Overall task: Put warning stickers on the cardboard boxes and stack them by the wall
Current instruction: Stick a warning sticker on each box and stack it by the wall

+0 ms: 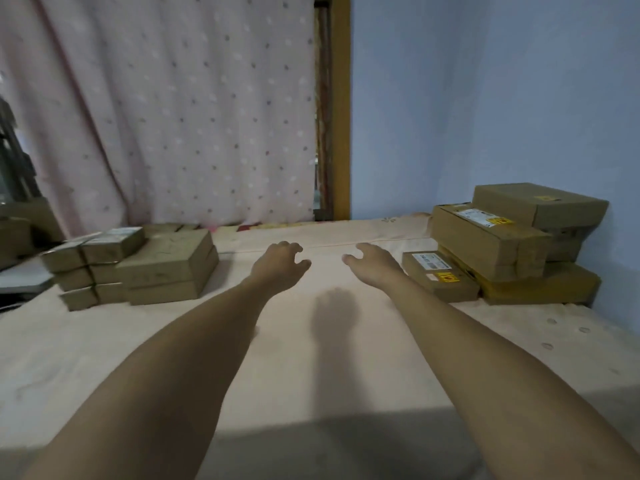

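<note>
While left hand (280,261) and right hand (372,263) hang spread, empty | sticker (446,277) print unreadable | leftmost box (14,239) cropped

On the bed (329,375), one pile of boxes (166,268) sits at the left, before the curtain (173,116). A second pile (502,244) stands at the right against the wall (502,98), with a flat box (440,277) just in front of it. The left hand (280,261) and right hand (374,263) hover between them.

Nothing was legible. The yellow warning stickers (447,277) and white shipping labels (429,261) on the right-hand boxes (485,247) were blurred.
</note>
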